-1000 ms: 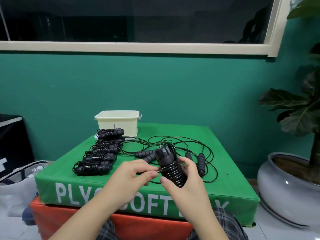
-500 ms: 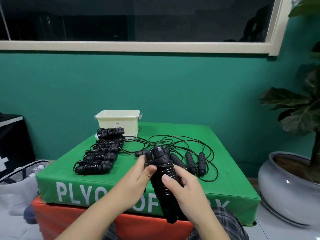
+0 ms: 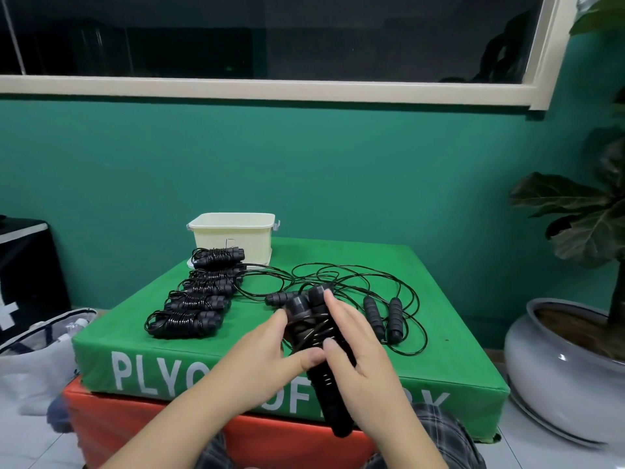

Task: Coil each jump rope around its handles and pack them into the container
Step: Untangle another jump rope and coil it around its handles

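While both hands clamp the handle pair (image 3: 316, 336) just in front of the container (image 3: 233, 236), coiling is near done: left hand (image 3: 267, 358) pinches the thin glossy cord, right hand (image 3: 355, 350) wraps the ribbed foam cylinders. Next (my guess): tuck the tail, set beside 5 coiled ropes (image 3: 199, 299).

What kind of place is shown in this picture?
Probably a home or small gym corner: a green foam plyo box bearing coiled black jump ropes, a teal wall, and a large grey plant pot.
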The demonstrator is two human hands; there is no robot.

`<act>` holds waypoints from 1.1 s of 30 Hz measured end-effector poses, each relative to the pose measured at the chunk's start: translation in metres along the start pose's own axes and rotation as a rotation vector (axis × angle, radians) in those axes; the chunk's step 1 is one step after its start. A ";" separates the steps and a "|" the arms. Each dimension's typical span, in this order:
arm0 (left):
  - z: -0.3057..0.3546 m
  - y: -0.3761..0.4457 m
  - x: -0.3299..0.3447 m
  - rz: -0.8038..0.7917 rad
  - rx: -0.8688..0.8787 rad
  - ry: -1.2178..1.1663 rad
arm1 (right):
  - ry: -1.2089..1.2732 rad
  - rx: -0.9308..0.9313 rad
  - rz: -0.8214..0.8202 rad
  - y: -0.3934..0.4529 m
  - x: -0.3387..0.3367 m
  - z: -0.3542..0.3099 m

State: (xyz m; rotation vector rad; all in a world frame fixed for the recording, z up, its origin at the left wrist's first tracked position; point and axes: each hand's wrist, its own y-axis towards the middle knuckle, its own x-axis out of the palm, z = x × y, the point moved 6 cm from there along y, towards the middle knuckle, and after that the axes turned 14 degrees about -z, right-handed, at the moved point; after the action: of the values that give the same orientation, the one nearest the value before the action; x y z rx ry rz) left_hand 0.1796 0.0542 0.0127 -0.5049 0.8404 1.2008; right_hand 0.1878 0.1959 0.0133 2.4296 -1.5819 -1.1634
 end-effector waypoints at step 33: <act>-0.008 0.018 0.032 0.064 0.011 -0.687 | 0.121 -0.015 0.013 0.001 0.005 0.007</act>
State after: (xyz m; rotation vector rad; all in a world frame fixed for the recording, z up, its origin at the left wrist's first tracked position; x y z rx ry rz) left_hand 0.1639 0.0734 -0.0160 -0.0352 0.2735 1.3096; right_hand 0.1842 0.1942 0.0060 2.4259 -1.5463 -1.0020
